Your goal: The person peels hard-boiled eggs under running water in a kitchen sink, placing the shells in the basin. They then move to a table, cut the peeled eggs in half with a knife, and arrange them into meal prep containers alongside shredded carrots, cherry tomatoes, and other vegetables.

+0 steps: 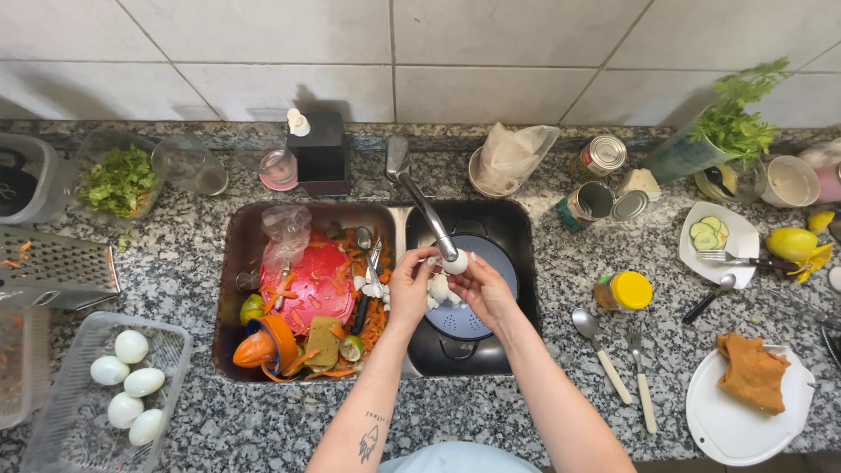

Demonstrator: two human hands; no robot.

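Observation:
My left hand (pixel 410 285) and my right hand (pixel 480 287) meet over the right basin of the sink (pixel 517 229), just under the tap spout (pixel 431 215). Between the fingertips of both hands is a white egg (pixel 454 262), held right at the spout's end. Below my hands sits a dark blue colander (pixel 491 254) with several white pieces (pixel 440 289) in it. My left forearm carries a small tattoo.
The left basin holds a red plate (pixel 315 285), an orange juicer (pixel 263 344), cutlery and carrot peelings. A clear tray with several peeled eggs (pixel 127 385) stands at front left, beside a grater (pixel 53 263). Cans, a yellow-lidded jar (pixel 624 292), spoons, plates and herbs crowd the right counter.

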